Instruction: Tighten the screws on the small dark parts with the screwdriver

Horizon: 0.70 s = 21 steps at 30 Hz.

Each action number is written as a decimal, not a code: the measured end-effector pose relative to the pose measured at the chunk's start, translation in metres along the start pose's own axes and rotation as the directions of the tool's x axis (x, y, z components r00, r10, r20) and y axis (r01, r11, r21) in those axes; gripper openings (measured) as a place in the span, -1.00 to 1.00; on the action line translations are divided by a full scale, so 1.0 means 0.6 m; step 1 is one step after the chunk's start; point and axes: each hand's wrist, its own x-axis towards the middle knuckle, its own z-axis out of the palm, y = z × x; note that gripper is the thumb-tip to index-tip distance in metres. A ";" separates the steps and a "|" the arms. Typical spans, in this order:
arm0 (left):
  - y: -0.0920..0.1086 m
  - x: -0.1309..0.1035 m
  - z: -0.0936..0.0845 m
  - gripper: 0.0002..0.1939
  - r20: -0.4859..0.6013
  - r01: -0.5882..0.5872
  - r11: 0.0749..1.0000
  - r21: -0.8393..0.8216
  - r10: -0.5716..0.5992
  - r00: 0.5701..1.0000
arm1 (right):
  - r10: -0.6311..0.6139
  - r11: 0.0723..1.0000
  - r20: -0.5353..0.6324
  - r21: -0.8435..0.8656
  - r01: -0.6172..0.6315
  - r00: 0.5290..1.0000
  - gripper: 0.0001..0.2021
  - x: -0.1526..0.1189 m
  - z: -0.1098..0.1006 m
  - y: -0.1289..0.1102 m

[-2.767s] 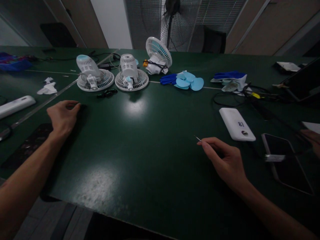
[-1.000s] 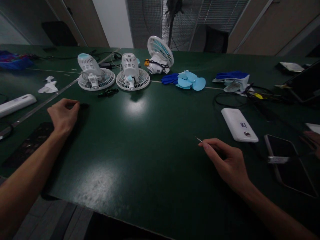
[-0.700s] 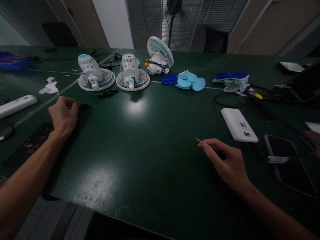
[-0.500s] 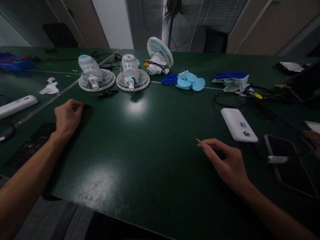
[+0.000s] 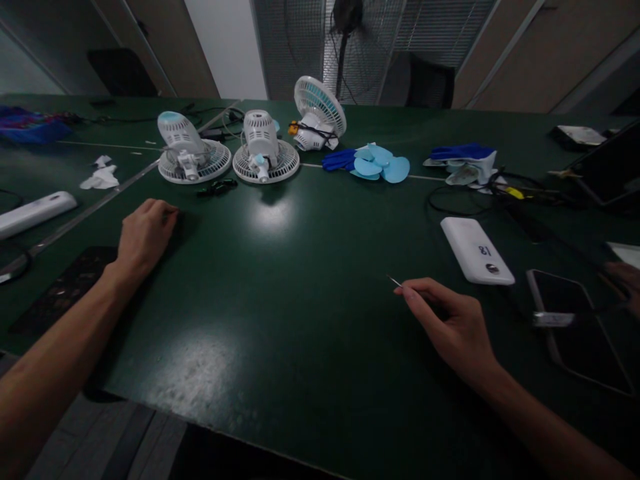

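My left hand point(image 5: 147, 235) rests on the green table point(image 5: 300, 300), its fingers curled together; what they hold, if anything, is hidden. Between the thumb and forefinger of my right hand point(image 5: 453, 320) is a thin, pointed metal piece point(image 5: 394, 281), its tip aimed up and left. Too little of it shows to name its kind. Beyond my left hand, two white fans point(image 5: 194, 160) lie face down with their grilles on the table. A small dark coiled item point(image 5: 217, 187) is near them.
Behind stand a tilted fan point(image 5: 320, 110), light-blue fan blades point(image 5: 381, 163) and gloves point(image 5: 463, 160). On the right are a white power bank point(image 5: 476, 250), a phone point(image 5: 580, 327) and another person's hand point(image 5: 623, 280). A dark mat point(image 5: 63, 287) lies by my left forearm.
My left hand has shifted slightly to the right, its fingers still curled. My right hand and its metal piece stay almost where they were.
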 end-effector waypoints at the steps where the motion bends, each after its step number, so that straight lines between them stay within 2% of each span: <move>1: -0.001 0.000 0.001 -0.71 0.001 0.003 1.000 -0.005 -0.003 1.000 | -0.001 1.000 0.000 -0.004 0.001 1.000 -0.78 0.000 0.000 0.001; 5: -0.014 0.002 0.010 -0.72 -0.036 0.052 0.995 -0.084 -0.055 0.998 | -0.002 1.000 0.003 -0.013 0.002 1.000 -0.79 -0.001 0.000 0.004; 8: -0.029 0.008 0.016 -0.70 -0.061 0.200 0.956 -0.216 -0.218 0.974 | -0.001 1.000 0.016 -0.010 0.001 1.000 -0.80 -0.002 0.000 0.004; 12: -0.043 0.015 0.018 -0.64 -0.013 0.356 0.881 -0.313 -0.379 0.925 | 0.004 1.000 0.013 0.003 -0.004 1.000 -0.80 -0.003 0.000 0.003; 21: -0.027 0.006 0.006 -0.62 -0.056 0.343 0.868 -0.358 -0.387 0.920 | 0.001 1.000 0.011 -0.016 -0.001 1.000 -0.80 -0.001 0.002 0.004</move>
